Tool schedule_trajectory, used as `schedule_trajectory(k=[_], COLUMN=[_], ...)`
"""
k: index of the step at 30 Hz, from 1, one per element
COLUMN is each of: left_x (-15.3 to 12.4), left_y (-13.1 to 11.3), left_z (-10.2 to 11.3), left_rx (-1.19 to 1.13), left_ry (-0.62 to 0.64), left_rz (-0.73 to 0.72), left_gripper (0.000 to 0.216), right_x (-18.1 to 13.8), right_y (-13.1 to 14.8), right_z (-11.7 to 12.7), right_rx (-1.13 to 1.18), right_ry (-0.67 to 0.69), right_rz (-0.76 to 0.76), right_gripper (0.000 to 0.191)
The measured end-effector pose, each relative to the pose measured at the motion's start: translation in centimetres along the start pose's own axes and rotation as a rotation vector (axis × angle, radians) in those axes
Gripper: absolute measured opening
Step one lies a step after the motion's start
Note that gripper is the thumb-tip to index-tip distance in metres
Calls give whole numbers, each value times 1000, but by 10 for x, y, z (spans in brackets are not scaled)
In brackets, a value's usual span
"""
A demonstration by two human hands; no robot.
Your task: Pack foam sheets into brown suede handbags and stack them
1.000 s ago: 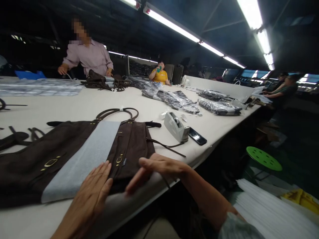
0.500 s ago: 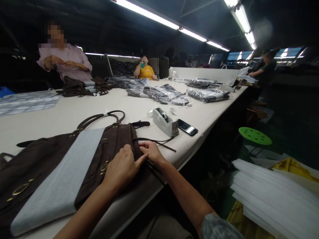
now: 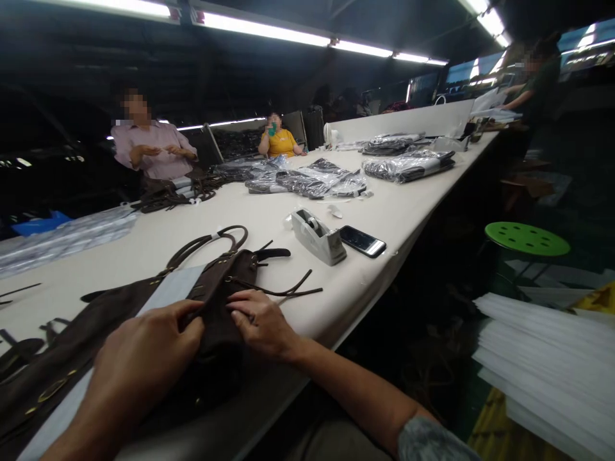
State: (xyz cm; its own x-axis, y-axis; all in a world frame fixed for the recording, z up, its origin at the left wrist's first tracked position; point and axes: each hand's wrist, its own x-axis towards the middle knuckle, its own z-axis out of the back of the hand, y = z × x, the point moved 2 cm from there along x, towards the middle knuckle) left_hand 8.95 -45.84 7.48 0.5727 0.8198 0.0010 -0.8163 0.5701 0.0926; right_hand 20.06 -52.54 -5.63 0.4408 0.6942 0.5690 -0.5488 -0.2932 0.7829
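A dark brown bag [image 3: 220, 282] with brass buckles lies along the front of the table, a pale paper band [image 3: 177, 283] wrapped across it. My left hand [image 3: 148, 349] pinches the bag's front near its right end, thumb against the fingers. At the side panel, my right hand [image 3: 262, 323] is closed on the bag's material with curled fingers, just below a thin brown cord [image 3: 295, 291] that trails onto the table. The bag's looped handles [image 3: 206, 240] rest on the table behind it. My left hand and forearm hide part of the front.
Beyond the bag stand a grey tape dispenser [image 3: 317, 237] and a phone [image 3: 361, 241]. Plastic-wrapped bags [image 3: 327, 179] lie farther back. A person in pink [image 3: 156, 153] stands at the far side. A green stool [image 3: 527, 238] and stacked white sheets [image 3: 542, 358] are at the right.
My left hand has moved left and nearer me, and now pinches the bag's front. The bag's right end is turned up and narrower. My right hand shifts left along the side.
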Motion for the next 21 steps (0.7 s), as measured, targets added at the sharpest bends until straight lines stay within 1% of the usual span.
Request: schedule_trajectory(k=[3,5,7,8,11,13,14,16,18,19,21], left_x=[-13,-21,-28,-32,-43,-48,-50,-54,-58,-61,-67], left_y=[-11,-16,-15,-12,3,13,16,20,20,18,15], left_z=[2,-7,-20,-27,-47,-56,-60,-65,-69,-72,-76], left_rx=[147,197,198,178,57,-54,-107,-165,-140,-100,-3], left_ry=[0,20,26,11,-84,-149,-182,-237,-284,-308,-380], left_rz=[-50,-115,-184,-213,-270,-274,-274,-292,-359,-415,-533], left_gripper=[45,44,44,45,51,54,54,54,49,46,43], right_x=[8,15,23,27,40,48,52,60,67,69,70], right_y=[-9,-21,-33,-38,-48,-52,-54,-55,-55,-55,-52], right_z=[-20,-28,-29,-28,-20,-16,-14,-12,-12,-13,-16], right_rx=[-169,-275,-337,-343,-329,-330,-325,-332,-396,-446,-536], right_ry=[294,433,505,533,627,671,667,601,537,532,569], right_rz=[73,41,-23,-57,-156,-191,-193,-186,-183,-184,-193], right_gripper=[32,35,30,26,21,21,22,24,36,42,48])
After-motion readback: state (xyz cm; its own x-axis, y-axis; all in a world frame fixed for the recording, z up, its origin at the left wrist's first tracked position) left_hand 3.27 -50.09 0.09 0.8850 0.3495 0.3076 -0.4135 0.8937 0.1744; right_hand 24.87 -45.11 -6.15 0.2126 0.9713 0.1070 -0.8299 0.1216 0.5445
